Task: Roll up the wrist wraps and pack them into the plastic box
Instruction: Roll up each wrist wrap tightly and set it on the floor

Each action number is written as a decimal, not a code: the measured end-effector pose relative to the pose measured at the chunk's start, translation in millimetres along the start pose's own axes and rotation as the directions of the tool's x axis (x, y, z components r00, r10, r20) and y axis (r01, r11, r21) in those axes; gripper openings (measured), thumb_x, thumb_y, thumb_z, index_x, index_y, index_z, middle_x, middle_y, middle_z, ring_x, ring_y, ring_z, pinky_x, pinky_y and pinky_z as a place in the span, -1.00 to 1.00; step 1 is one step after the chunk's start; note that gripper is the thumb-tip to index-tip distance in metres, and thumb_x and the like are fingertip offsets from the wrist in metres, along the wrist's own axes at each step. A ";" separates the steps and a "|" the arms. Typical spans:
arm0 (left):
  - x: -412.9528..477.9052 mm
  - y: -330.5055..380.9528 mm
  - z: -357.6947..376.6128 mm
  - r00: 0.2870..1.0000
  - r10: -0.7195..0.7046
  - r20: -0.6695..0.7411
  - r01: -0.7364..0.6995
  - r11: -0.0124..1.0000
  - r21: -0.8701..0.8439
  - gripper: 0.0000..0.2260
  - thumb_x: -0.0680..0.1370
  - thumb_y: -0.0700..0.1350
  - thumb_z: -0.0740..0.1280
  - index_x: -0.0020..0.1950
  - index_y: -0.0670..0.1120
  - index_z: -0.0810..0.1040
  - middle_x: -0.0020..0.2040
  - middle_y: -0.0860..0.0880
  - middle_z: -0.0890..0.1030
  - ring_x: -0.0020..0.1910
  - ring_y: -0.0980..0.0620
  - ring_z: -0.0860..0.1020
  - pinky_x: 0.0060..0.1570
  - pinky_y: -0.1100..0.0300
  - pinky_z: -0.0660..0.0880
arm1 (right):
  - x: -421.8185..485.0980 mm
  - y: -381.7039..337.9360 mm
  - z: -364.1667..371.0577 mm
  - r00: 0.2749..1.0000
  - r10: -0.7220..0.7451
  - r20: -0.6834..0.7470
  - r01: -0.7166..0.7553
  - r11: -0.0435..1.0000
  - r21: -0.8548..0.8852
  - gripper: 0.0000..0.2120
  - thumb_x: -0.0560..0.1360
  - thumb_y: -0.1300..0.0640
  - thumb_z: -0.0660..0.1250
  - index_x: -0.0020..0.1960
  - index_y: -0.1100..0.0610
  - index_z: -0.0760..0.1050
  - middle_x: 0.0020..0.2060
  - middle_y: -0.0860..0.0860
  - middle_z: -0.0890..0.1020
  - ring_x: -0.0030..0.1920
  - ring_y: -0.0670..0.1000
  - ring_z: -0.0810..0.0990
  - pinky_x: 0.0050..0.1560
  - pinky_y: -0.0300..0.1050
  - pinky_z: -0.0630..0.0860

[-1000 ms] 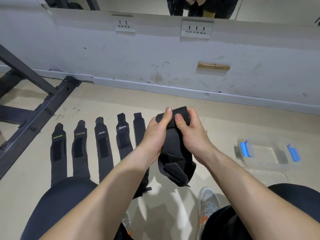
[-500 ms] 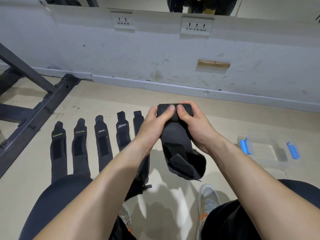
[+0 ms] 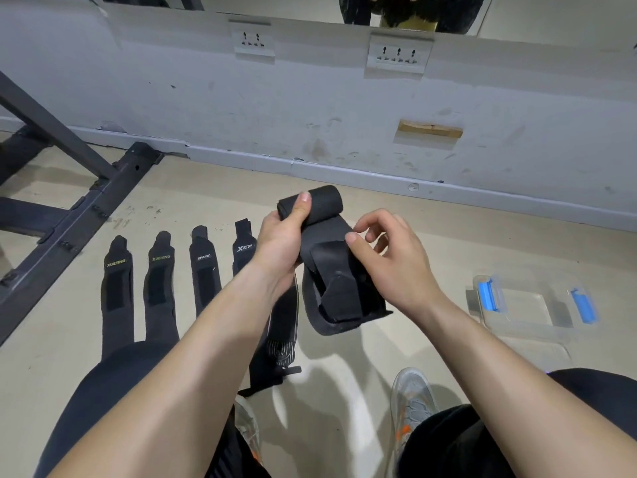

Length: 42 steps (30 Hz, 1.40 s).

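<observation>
Left hand in tight grip round half-rolled wrist wrap, right hand slack-fingered, thumb touching it, plastic box nearby

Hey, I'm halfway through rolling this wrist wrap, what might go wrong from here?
1. The left hand alone grips the wrist wrap at its rolled end, and the right hand just touches it with the thumb, so the roll may loosen.
2. The hanging tail is folded over itself. Rolled in like that, it could make a lumpy roll that fits the plastic box poorly.
</observation>
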<state>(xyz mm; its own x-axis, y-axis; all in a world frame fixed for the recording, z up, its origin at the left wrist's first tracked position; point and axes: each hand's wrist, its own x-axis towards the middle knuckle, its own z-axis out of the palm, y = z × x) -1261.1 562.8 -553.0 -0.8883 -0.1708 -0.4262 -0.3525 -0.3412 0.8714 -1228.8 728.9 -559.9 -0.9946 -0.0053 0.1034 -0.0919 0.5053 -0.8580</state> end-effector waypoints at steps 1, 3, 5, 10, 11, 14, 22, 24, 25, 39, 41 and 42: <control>-0.3 0.2 -0.4 1.000 0.000 -0.006 0.000 1.000 -0.016 -0.61 0.61 0.10 0.39 0.29 -0.15 0.58 0.08 -0.15 0.73 -0.11 -0.05 0.73 -0.23 0.15 0.62 | -1.9 0.5 -0.6 1.000 -0.022 0.020 0.023 1.000 -0.015 -0.88 0.54 -0.11 0.40 0.02 -0.12 0.52 -0.07 -0.10 0.51 -0.13 -0.08 0.49 -0.04 -0.14 0.45; -0.5 0.2 -1.1 1.000 -0.020 -0.019 0.019 0.998 -0.060 -0.60 0.62 0.09 0.39 0.30 -0.19 0.57 0.09 -0.18 0.73 -0.13 -0.07 0.73 -0.28 0.16 0.62 | -5.4 0.7 -2.3 0.995 -0.058 0.076 0.060 0.998 -0.023 -0.80 0.49 -0.19 0.41 0.06 -0.16 0.53 -0.07 -0.12 0.50 -0.07 -0.12 0.49 -0.06 -0.19 0.44; 0.4 0.5 -1.9 0.998 -0.059 -0.030 0.056 0.996 -0.073 -0.58 0.62 0.09 0.39 0.29 -0.22 0.57 0.09 -0.20 0.72 -0.19 -0.06 0.73 -0.34 0.18 0.60 | -7.8 2.8 -3.0 0.986 -0.092 0.142 0.103 0.992 -0.075 -0.76 0.47 -0.15 0.48 0.09 -0.19 0.53 -0.05 -0.16 0.47 -0.03 -0.20 0.46 -0.04 -0.23 0.42; 3.3 -3.2 -1.8 0.995 -0.082 -0.052 0.079 0.995 -0.059 -0.55 0.60 0.11 0.41 0.32 -0.19 0.54 0.15 -0.17 0.70 -0.14 -0.05 0.72 -0.35 0.21 0.59 | -5.8 6.1 -2.3 0.987 -0.118 0.105 0.132 0.982 -0.135 -0.87 0.54 0.09 0.45 -0.08 -0.13 0.56 -0.05 -0.13 0.49 -0.02 -0.12 0.48 0.02 -0.17 0.43; 5.7 -3.7 -2.9 0.994 -0.065 -0.083 0.061 0.997 -0.052 -0.56 0.60 0.11 0.41 0.33 -0.17 0.53 0.16 -0.15 0.70 -0.12 -0.03 0.72 -0.36 0.23 0.57 | -5.8 5.1 -3.3 0.985 -0.134 0.108 0.146 0.983 -0.114 -0.85 0.54 0.13 0.44 -0.10 -0.11 0.55 -0.05 -0.12 0.51 -0.01 -0.09 0.49 0.01 -0.18 0.42; 14.9 0.6 -11.3 0.970 -0.039 -0.239 0.021 0.997 -0.074 -0.53 0.61 0.13 0.39 0.38 -0.14 0.45 0.16 -0.10 0.67 -0.04 -0.03 0.71 -0.27 0.18 0.61 | -9.8 1.5 -6.7 0.967 -0.159 0.199 0.153 0.987 0.048 -0.80 0.56 0.23 0.38 -0.12 -0.06 0.49 -0.06 -0.12 0.62 -0.05 0.01 0.56 -0.07 -0.12 0.44; 16.4 20.0 -29.6 0.961 0.014 -0.276 -0.047 0.993 -0.112 -0.65 0.63 0.11 0.37 0.28 -0.09 0.51 0.12 -0.05 0.69 -0.02 0.00 0.71 0.04 0.01 0.67 | -23.6 28.3 -21.5 0.647 0.346 0.679 0.037 0.876 -0.481 -0.91 0.52 0.12 0.27 -0.05 -0.04 0.52 -0.12 -0.12 0.67 -0.07 -0.01 0.62 0.05 -0.01 0.57; 9.4 20.3 -26.6 0.980 0.004 -0.200 -0.028 0.992 -0.119 -0.70 0.64 0.07 0.37 0.25 -0.10 0.55 0.06 -0.04 0.71 -0.08 0.04 0.72 -0.11 0.08 0.68 | -25.8 31.6 -25.6 0.615 0.430 0.661 0.103 0.787 -0.608 -0.81 0.53 0.12 0.24 0.08 -0.08 0.51 0.03 -0.15 0.65 0.06 0.00 0.60 0.14 -0.04 0.55; 6.1 19.7 -24.4 0.987 -0.007 -0.163 -0.014 0.992 -0.125 -0.69 0.64 0.06 0.37 0.27 -0.11 0.56 0.06 -0.04 0.72 -0.10 0.05 0.73 -0.18 0.13 0.66 | -25.1 31.7 -26.7 0.653 0.423 0.628 0.104 0.771 -0.628 -0.79 0.53 0.11 0.23 0.11 -0.11 0.50 0.05 -0.17 0.64 0.08 0.00 0.59 0.16 -0.04 0.54; -17.2 3.0 0.7 0.933 -0.015 0.359 -0.058 0.980 0.192 -0.62 0.68 0.05 0.27 0.38 -0.17 0.53 0.22 -0.15 0.69 0.21 -0.12 0.66 0.20 0.01 0.60 | 2.0 4.1 -16.9 0.897 0.314 0.312 -0.408 0.860 0.306 -0.26 0.39 -0.44 0.31 0.43 -0.05 0.41 0.11 -0.14 0.66 0.09 -0.10 0.66 0.20 0.01 0.53; -18.1 0.6 1.9 0.914 -0.022 0.405 -0.069 0.975 0.209 -0.64 0.68 0.01 0.27 0.39 -0.17 0.52 0.23 -0.17 0.68 0.21 -0.14 0.66 0.11 0.06 0.62 | 1.8 2.4 -13.4 0.905 0.291 0.311 -0.399 0.833 0.383 -0.49 0.53 -0.34 0.30 0.29 0.00 0.49 -0.06 -0.17 0.69 -0.06 -0.15 0.68 0.04 -0.08 0.54; -18.6 -0.2 2.2 0.901 -0.026 0.433 -0.079 0.972 0.223 -0.64 0.68 0.00 0.27 0.39 -0.18 0.51 0.23 -0.18 0.68 0.21 -0.14 0.66 0.09 0.07 0.63 | 1.8 0.5 -13.1 0.908 0.288 0.305 -0.398 0.819 0.413 -0.56 0.58 -0.31 0.26 0.24 0.00 0.50 -0.10 -0.19 0.70 -0.08 -0.16 0.69 -0.02 -0.11 0.53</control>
<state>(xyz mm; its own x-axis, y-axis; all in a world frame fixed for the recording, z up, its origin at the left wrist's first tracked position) -1245.2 568.1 -544.8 -0.9189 0.2545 -0.3014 -0.3376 -0.1121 0.9346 -1230.0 740.5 -553.5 -0.9440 -0.1222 -0.3065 0.3013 0.0595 -0.9517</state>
